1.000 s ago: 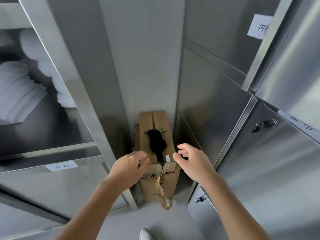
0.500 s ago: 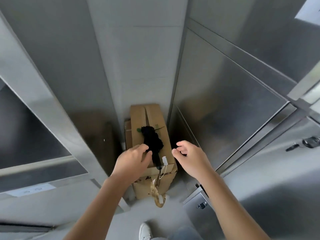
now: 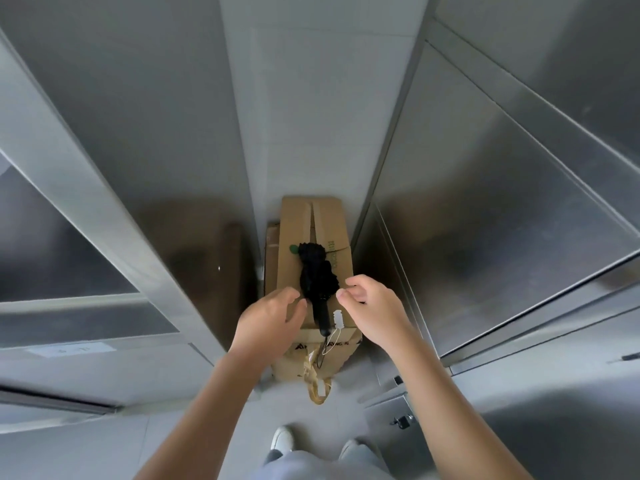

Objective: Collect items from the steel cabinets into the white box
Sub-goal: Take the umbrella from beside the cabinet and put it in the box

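Observation:
A folded black umbrella (image 3: 317,275) lies along the top of a brown cardboard box (image 3: 294,230) that stands on the floor in the gap between two steel cabinets. A small white tag (image 3: 337,318) hangs by a string from the umbrella's handle. My left hand (image 3: 268,318) hovers just left of the handle, fingers apart and empty. My right hand (image 3: 372,308) hovers just right of it, fingers curled loosely, holding nothing. No white box is in view.
A steel cabinet (image 3: 104,168) rises on the left and another steel cabinet (image 3: 502,202) on the right, with a white tiled wall (image 3: 311,98) behind. A yellowish strap (image 3: 315,382) dangles off the box's front. My shoes (image 3: 284,439) stand on grey floor.
My view has tilted down and closer to the cardboard box. Both hands stay on either side of the umbrella handle, still empty.

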The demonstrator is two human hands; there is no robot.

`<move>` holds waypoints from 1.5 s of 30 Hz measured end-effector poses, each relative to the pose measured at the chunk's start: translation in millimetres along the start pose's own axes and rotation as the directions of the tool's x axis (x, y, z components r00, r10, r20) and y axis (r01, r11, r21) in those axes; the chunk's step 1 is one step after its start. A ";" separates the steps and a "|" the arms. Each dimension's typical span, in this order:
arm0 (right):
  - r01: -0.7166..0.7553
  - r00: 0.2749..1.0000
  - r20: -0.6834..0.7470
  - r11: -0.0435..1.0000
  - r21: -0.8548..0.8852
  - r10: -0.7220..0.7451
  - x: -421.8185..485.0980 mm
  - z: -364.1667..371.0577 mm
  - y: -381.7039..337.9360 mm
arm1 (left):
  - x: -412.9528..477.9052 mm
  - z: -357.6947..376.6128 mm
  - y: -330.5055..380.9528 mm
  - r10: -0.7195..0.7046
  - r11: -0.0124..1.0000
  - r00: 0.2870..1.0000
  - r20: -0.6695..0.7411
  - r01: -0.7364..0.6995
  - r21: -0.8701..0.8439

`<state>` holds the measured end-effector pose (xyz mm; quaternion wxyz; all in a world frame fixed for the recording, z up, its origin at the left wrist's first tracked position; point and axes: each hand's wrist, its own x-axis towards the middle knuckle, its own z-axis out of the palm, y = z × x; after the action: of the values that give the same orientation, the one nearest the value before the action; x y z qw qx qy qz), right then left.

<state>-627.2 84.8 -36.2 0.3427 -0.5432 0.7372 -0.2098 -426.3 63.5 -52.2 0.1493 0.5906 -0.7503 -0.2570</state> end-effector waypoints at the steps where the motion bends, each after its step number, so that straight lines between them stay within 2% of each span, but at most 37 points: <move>1: 0.003 1.000 0.006 1.000 -0.002 -0.003 -0.2 -1.7 2.2 | -1.1 1.2 1.6 -0.013 1.000 1.000 -0.006 0.012 -0.003; 12: 0.073 0.997 0.015 0.996 -0.042 -0.072 10.0 -27.4 10.4 | 3.9 -2.5 17.4 -0.070 0.997 0.995 -0.071 0.068 -0.029; 21: 0.063 0.998 0.031 0.997 -0.049 -0.062 52.3 -29.6 2.9 | 43.0 -12.0 9.8 -0.059 0.998 0.998 -0.030 0.058 -0.008; 27: -0.038 0.996 0.079 0.998 -0.055 0.043 99.5 5.9 13.2 | 78.9 11.2 -16.3 0.005 0.999 0.998 -0.067 -0.003 0.038; 33: -0.115 0.989 0.092 0.993 -0.013 0.116 161.9 60.6 32.9 | 110.0 55.1 -65.0 -0.080 0.997 0.996 -0.038 0.080 -0.003; 36: -0.111 0.992 0.053 0.993 -0.025 0.113 186.6 84.3 43.1 | 117.8 75.9 -83.5 -0.134 0.990 0.990 -0.033 0.133 -0.036; 40: -0.145 0.989 -0.001 0.985 -0.097 0.145 233.1 106.3 53.0 | 128.8 96.0 -91.0 -0.130 0.990 0.991 -0.044 0.127 -0.062; 42: -0.186 0.982 0.008 0.975 -0.121 0.188 257.2 122.0 61.1 | 134.5 103.5 -92.4 -0.123 0.991 0.991 -0.045 0.120 -0.067; 45: -0.270 0.959 0.069 0.961 -0.061 0.274 279.7 148.7 73.6 | 141.1 111.2 -93.8 -0.133 0.988 0.991 -0.022 0.131 -0.081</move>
<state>-615.5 -146.4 -264.7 0.3825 -0.4527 0.7963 -0.1208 -445.5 -65.1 -207.7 0.1654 0.6360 -0.6966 -0.2879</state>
